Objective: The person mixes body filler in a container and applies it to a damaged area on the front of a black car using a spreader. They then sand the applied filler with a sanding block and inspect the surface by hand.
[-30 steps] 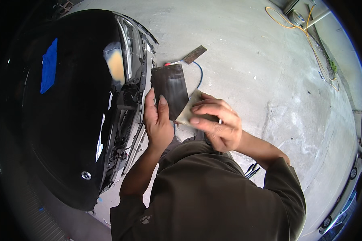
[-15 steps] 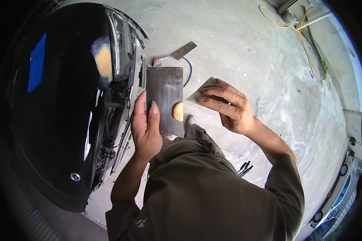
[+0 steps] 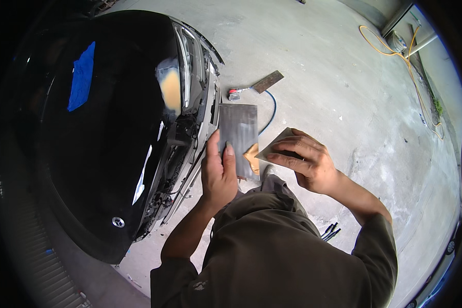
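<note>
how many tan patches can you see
2. One tan patch is on the dark plate in the left hand; the other tan patch is on the black car, beside its lamp. Any behind the right hand would be hidden.

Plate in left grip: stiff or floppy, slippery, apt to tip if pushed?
Probably stiff: the plate looks flat though the left grip holds it by its left side. Pushed down at the right, it may tip, being held opposite. Likely slick where tan paste sits.
</note>
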Demonstrator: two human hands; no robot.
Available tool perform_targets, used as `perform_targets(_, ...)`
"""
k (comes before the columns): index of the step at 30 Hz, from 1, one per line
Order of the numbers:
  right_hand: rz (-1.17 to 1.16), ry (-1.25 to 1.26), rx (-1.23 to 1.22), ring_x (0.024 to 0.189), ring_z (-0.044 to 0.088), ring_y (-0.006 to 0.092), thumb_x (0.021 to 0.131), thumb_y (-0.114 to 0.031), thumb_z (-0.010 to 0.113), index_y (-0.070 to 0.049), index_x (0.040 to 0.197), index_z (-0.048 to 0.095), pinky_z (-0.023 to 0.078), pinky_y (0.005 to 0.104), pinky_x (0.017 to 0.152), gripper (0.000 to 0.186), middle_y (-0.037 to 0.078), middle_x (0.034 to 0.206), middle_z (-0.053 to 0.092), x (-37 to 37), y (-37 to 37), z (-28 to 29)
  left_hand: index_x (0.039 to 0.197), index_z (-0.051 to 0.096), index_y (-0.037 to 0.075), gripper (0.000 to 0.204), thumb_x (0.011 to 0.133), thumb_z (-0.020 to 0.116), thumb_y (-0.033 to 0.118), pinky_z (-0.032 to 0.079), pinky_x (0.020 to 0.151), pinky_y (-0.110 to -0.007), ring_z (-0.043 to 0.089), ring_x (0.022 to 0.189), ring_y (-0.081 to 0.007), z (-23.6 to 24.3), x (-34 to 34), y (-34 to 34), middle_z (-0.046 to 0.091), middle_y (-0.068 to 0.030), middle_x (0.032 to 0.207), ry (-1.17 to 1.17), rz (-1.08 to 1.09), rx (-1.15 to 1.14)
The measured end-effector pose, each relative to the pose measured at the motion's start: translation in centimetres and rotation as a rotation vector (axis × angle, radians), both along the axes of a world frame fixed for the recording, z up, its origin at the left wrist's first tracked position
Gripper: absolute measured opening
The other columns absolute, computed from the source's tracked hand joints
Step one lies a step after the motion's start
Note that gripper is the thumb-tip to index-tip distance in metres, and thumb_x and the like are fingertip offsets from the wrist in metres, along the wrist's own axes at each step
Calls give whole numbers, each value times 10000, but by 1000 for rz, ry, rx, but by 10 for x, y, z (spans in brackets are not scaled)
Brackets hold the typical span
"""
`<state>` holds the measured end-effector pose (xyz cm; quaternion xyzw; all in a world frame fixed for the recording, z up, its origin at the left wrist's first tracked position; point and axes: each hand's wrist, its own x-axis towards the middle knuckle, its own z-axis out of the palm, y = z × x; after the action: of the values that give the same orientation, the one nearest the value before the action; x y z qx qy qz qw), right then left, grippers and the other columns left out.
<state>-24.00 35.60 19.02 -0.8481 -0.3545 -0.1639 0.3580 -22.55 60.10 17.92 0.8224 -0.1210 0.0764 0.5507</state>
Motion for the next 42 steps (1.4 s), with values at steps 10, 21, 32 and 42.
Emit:
perform_targets(10, 22, -9, 0, 1136, 693, 291, 621, -12, 709, -166, 1274, 772, 512, 553, 1109, 674, 80, 1247, 691, 3, -7, -9, 1446, 445, -92, 431, 1110, 504, 171, 528, 733, -393, 672, 787, -281, -3, 6, -12, 676, -204, 934, 56, 54, -37)
perform_targets(21, 128, -15, 65, 1157, 676, 292, 658, -42, 739, -145, 1307, 756, 513, 552, 1102, 657, 95, 1281, 674, 1, -22, -8, 1447, 437, -72, 398, 1116, 478, 145, 504, 585, -330, 643, 685, -178, 2, 4, -28, 649, -139, 831, 229, 122, -28)
perform_targets(32, -114, -33, -13, 1076, 722, 324, 620, 96, 692, -107, 1163, 805, 535, 560, 1048, 590, 117, 1158, 719, 3, -34, 3, 1471, 398, -94, 449, 1072, 508, 80, 525, 644, -442, 687, 679, -381, 20, -2, -41, 670, -263, 877, -215, -99, 158)
perform_targets(42, 150, -41, 72, 1103, 702, 296, 624, -39, 730, -134, 1176, 802, 551, 522, 1044, 565, 79, 1176, 703, -8, -17, -9, 1435, 411, -129, 445, 1053, 518, 73, 512, 591, -490, 685, 660, -436, 26, -7, -32, 665, -270, 783, -207, 38, 278)
